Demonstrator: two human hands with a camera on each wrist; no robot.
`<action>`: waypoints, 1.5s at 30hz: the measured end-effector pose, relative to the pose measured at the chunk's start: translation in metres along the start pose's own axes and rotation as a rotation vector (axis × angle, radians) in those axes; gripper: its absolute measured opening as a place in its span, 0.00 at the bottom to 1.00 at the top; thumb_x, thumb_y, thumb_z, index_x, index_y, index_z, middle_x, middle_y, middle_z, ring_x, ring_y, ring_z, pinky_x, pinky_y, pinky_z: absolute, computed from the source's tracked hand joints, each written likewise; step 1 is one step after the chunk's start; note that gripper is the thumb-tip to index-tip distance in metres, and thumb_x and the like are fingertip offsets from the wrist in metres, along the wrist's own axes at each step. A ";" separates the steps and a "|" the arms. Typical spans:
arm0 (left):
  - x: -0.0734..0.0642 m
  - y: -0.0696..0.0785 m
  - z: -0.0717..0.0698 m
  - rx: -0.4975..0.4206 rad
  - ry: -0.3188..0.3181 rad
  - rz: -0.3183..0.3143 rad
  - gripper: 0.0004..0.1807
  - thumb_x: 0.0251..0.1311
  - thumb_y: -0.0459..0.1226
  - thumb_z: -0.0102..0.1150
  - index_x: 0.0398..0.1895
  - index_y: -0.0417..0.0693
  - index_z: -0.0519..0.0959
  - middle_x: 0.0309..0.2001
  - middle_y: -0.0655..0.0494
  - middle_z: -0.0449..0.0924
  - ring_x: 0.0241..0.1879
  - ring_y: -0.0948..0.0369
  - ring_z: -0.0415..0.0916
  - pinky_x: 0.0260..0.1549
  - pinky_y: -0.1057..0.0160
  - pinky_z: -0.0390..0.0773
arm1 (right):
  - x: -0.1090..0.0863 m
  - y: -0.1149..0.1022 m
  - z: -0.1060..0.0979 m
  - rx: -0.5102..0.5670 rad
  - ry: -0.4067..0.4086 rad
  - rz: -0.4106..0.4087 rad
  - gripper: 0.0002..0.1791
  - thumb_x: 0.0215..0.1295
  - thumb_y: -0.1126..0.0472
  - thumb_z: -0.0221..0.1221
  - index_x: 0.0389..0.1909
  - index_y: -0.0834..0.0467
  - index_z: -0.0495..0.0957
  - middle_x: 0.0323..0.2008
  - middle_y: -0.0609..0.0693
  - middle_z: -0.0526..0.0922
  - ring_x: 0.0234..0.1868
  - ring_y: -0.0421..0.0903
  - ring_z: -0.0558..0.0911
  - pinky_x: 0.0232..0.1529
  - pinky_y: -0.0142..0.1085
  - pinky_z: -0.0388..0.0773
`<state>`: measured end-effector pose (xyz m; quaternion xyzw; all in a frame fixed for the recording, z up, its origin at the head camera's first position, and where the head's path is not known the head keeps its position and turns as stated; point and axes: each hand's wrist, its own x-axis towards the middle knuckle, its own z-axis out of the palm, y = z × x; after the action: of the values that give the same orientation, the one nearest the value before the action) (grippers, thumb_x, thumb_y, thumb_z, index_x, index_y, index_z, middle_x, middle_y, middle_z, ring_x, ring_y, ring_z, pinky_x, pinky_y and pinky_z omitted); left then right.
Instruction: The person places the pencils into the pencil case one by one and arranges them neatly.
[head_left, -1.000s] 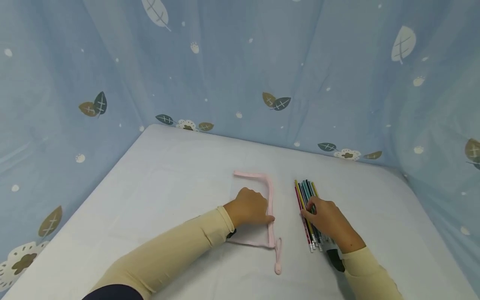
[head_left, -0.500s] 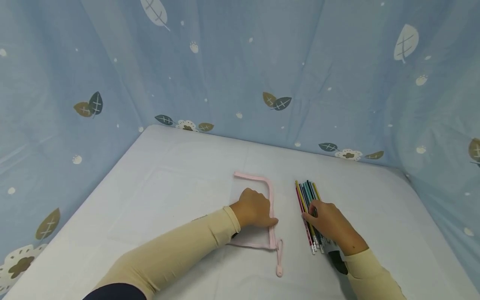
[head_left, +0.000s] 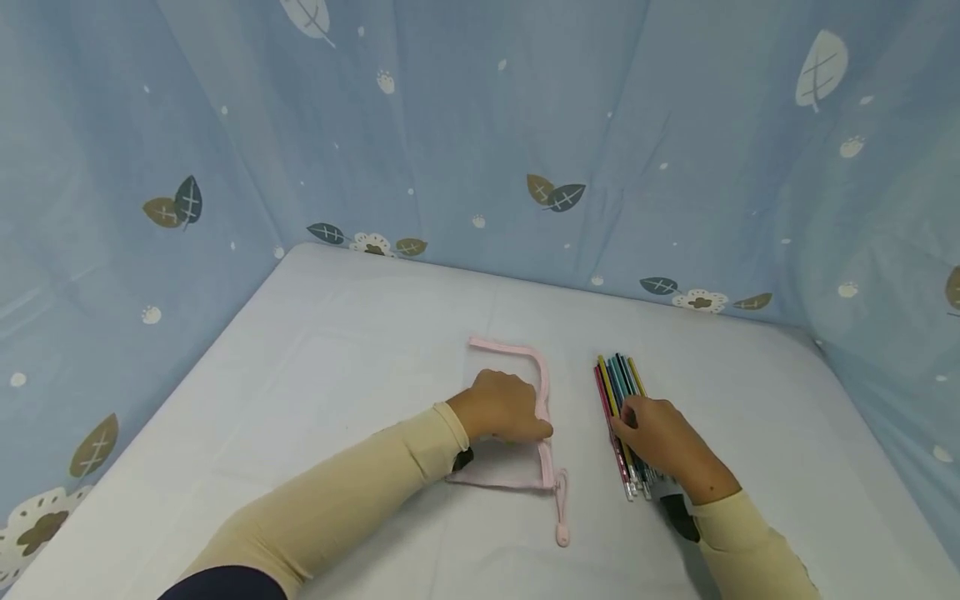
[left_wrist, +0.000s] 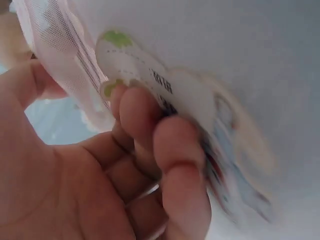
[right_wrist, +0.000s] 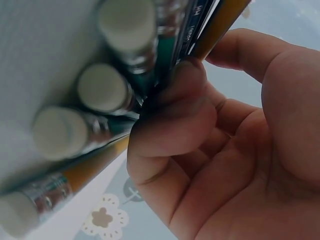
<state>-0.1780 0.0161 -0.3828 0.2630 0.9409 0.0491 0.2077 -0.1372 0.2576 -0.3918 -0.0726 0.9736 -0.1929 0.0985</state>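
on the white tabletop (head_left: pixel 360 358), the flat translucent pouch with pink edging (head_left: pixel 512 467) is pinched by the left hand (head_left: pixel 504 406). beside it, slim multicoloured pencils with white erasers (head_left: pixel 621 377) are gripped in the curled right hand (head_left: pixel 662 437). grasping seems done; lifting seems not yet begun.

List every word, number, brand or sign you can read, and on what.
Nothing reads with certainty.
Dark pencil, right wrist view: pale lettering, possibly "HH"; the rest is too blurred.
White printed piece, left wrist view: dark characters, too blurred to read.
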 end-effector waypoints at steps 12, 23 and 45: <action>-0.006 -0.033 0.003 -0.347 0.011 0.015 0.18 0.65 0.50 0.45 0.20 0.53 0.71 0.16 0.60 0.76 0.16 0.64 0.67 0.17 0.66 0.64 | 0.003 0.001 -0.002 -0.002 0.052 -0.072 0.13 0.68 0.63 0.58 0.22 0.56 0.70 0.16 0.45 0.67 0.17 0.40 0.64 0.18 0.31 0.62; -0.015 -0.038 0.010 -0.479 0.058 0.082 0.19 0.75 0.43 0.37 0.29 0.52 0.77 0.17 0.61 0.75 0.16 0.66 0.66 0.18 0.68 0.67 | 0.006 -0.008 -0.008 0.045 0.188 -0.114 0.12 0.62 0.66 0.60 0.20 0.56 0.72 0.16 0.45 0.70 0.17 0.39 0.65 0.17 0.29 0.61; -0.022 -0.045 0.018 -0.726 0.106 0.142 0.07 0.63 0.41 0.55 0.33 0.50 0.78 0.28 0.59 0.83 0.22 0.65 0.76 0.21 0.67 0.75 | 0.035 -0.039 -0.002 0.702 0.107 -0.134 0.12 0.71 0.66 0.53 0.50 0.69 0.70 0.22 0.56 0.79 0.16 0.46 0.75 0.17 0.39 0.77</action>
<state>-0.1753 -0.0342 -0.4000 0.2338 0.8511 0.4076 0.2344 -0.1678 0.2160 -0.3805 -0.0877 0.8448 -0.5251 0.0536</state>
